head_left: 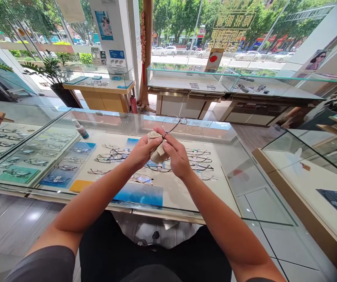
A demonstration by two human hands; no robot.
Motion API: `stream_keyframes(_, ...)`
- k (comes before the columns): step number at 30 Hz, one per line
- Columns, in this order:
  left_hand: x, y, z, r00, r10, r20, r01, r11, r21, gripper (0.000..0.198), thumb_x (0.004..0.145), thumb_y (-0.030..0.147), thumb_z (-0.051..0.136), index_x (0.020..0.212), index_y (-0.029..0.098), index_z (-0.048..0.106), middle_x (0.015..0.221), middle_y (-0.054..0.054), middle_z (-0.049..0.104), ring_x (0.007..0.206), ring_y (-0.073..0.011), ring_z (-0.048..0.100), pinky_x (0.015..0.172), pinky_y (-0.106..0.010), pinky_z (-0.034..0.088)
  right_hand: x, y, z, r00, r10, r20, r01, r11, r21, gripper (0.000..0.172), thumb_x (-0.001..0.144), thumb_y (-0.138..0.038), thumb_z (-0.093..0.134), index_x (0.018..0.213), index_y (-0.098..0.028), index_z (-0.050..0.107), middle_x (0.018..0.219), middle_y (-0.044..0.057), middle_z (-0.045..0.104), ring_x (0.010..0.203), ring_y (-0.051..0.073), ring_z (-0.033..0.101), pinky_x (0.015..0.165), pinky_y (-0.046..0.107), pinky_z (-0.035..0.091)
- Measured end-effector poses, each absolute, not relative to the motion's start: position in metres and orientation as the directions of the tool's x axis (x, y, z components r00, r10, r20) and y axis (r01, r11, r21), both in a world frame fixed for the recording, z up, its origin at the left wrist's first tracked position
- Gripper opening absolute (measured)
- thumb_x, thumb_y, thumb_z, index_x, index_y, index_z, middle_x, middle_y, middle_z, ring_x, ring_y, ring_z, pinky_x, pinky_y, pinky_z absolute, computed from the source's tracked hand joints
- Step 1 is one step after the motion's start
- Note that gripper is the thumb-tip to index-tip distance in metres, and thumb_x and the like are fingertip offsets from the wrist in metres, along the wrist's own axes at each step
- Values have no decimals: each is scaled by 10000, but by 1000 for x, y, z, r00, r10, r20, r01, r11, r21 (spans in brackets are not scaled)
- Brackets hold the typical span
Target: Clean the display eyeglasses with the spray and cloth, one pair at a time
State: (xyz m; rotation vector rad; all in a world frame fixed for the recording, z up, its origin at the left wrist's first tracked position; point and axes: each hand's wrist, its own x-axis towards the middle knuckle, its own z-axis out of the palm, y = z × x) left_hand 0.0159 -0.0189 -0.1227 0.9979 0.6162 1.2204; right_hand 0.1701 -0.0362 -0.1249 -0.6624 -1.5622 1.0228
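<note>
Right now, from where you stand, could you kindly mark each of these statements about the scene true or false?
1. The left hand and right hand hold a crumpled beige cloth between them. True.
2. A thin dark metal eyeglass frame rises just above the hands. True.
3. The right hand holds a white-and-blue spray bottle. False: the white-and-blue spray bottle rests on the display, well left of the hands.
4. A co-worker's hand reaches toward the cloth. False: only the person's own two hands show.
5. A flat yellow rectangular card lies on the display, left of the hands. True.
</note>
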Motion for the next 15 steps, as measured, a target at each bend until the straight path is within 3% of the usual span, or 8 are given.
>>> stream_keyframes(8, 9, -19, -126, 342, 934, 103, -461, 72, 885, 573, 717, 497, 1043, 1035, 177, 690, 890, -8, 749, 773, -147, 701, 717, -255, 527, 169, -37, -124, -238, 848, 473, -133, 454, -881, 516, 1053, -549, 610, 1460, -281, 779, 1605, 49, 712, 1577, 310, 563, 1365, 474, 382)
stream_keyframes(12, 7, -18, -127, 404, 899, 171, -409, 10, 913, 534, 729, 445, 1049, 1048, 175, 717, 886, -6, 706, 788, -133, 639, 730, -251, 494, 170, -31, -127, -196, 877, 439, -214, 399, -892, 491, 1048, -566, 618, 1396, -281, 816, 1529, 54, 766, 1498, 312, 638, 1324, 484, 437)
stream_keyframes(15, 8, -16, -129, 390, 897, 207, -334, -71, 940, 510, 736, 485, 1037, 958, 171, 701, 780, 15, 620, 685, -112, 535, 642, -257, 414, 171, -29, -128, -180, 884, 432, -240, 387, -890, 483, 1057, -610, 602, 1340, -300, 840, 1445, 43, 810, 1455, 308, 666, 1294, 481, 470)
